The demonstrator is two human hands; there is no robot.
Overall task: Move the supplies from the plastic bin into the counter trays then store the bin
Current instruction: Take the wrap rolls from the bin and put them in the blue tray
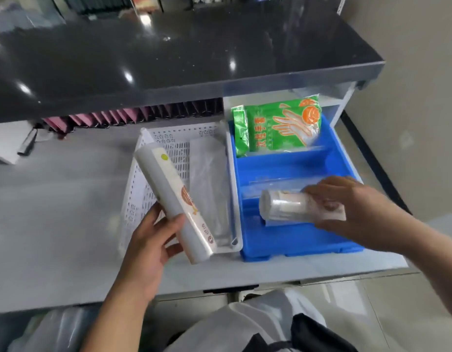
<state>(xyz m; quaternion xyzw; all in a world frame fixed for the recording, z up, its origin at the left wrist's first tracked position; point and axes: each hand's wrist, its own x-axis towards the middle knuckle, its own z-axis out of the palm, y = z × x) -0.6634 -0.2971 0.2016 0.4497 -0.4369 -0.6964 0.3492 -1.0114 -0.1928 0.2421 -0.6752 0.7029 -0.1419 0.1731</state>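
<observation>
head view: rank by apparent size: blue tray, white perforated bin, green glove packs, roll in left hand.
1. blue tray
2. white perforated bin, partly hidden by the roll, so close to the tray
3. green glove packs
4. roll in left hand, nearer the camera, so unsure against the packs

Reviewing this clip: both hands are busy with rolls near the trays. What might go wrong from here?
The left hand grips the long roll only near its lower end, so it may tip or slip. The right hand holds a short roll over the blue tray, where it might crush the clear bags underneath.
</observation>
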